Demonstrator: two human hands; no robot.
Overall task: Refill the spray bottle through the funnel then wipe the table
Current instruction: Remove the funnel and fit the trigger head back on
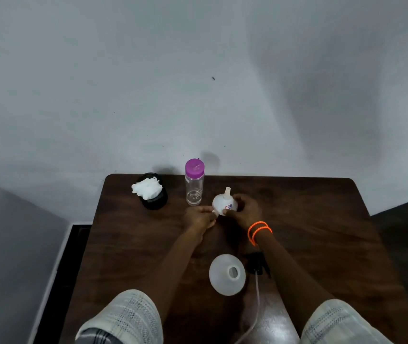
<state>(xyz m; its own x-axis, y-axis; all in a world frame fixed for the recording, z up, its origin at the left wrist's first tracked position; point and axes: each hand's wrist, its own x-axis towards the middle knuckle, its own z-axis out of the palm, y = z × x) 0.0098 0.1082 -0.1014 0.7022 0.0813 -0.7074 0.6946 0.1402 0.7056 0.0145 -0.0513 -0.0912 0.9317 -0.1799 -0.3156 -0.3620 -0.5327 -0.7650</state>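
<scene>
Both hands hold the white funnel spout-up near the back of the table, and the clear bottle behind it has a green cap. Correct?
Not quite. The head view shows the clear bottle wearing a purple cap, not green. Both hands, left and right, do hold the funnel spout-up.

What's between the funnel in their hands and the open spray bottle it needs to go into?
Nothing visible. Both hands hold the funnel; bare table lies between it and the bottle.

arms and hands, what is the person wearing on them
Both arms wear short, pale sleeves in a loose grey check weave, leaving the forearms bare. The right wrist has two bright orange beaded bands. The left hand and right hand are bare, with no gloves or rings visible.
</scene>
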